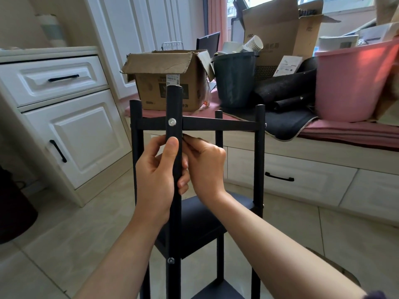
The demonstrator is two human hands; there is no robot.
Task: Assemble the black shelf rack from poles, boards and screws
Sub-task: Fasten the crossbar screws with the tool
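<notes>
- The left hand [159, 169] is gripping the near pole [174, 147] of the black rack [260, 158], thumb pressing flat just under the top screw [172, 121].
- The right hand [205, 165] is sitting right behind that pole, fingertips pinching together under the top board [216, 125]; can't tell what they're holding.
- Paper cups [254, 44] are poking out of the dark bucket [234, 80], between the cardboard box [168, 83] and pink tub [354, 83].
</notes>
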